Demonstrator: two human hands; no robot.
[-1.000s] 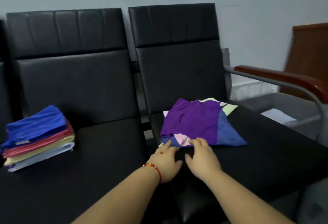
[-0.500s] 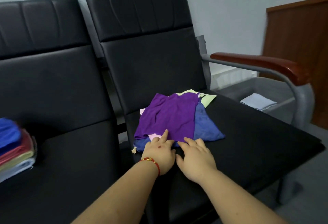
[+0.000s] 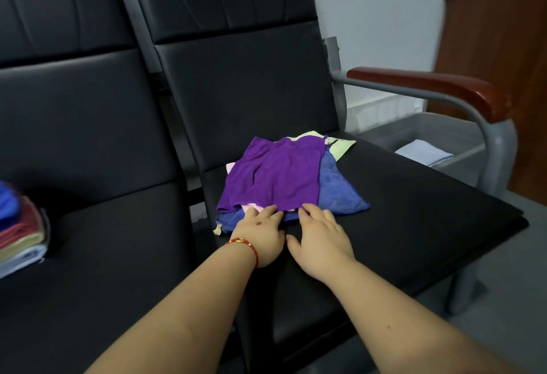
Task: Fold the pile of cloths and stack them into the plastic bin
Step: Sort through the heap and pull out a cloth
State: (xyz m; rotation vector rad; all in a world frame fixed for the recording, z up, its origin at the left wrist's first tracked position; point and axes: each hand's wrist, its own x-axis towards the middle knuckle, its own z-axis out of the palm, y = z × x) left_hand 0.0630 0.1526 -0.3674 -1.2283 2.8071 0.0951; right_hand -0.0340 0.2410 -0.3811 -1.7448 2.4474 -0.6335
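At the near edge of the loose pile of cloths [image 3: 284, 178] we see both hands laid side by side, palms down, on the black seat of the right-hand chair [image 3: 414, 225]. Our left hand [image 3: 260, 237], with a red cord bracelet [image 3: 244, 245] at its wrist, has its grip spread and relaxed, fingers reaching forward so the tips touch the pink cloth [image 3: 251, 206] and the blue layer peeping out beneath it. Our right hand [image 3: 321, 240] lies just beside it, grip likewise spread, fingertips touching the front hem of the purple cloth [image 3: 275, 175]; we cannot tell whether any finger is tucked under the fabric. Neither hand pinches anything that we can see.

Outward from the hands, the purple cloth lies on top of the pile, lightly wrinkled. A blue cloth [image 3: 337, 187] sticks out from under it to the right, and a pale green cloth [image 3: 340, 147] shows at the far corner, near the chair back.

Beyond the chair's wooden armrest [image 3: 429, 86], on the right, stands the grey plastic bin [image 3: 438, 128], with one folded pale cloth [image 3: 423, 151] lying inside it. On the seat of the left-hand chair [image 3: 103, 255], well apart from the pile, sits a stack of folded cloths [image 3: 17, 234] in blue, red, yellow and light blue, cut off by the frame edge.
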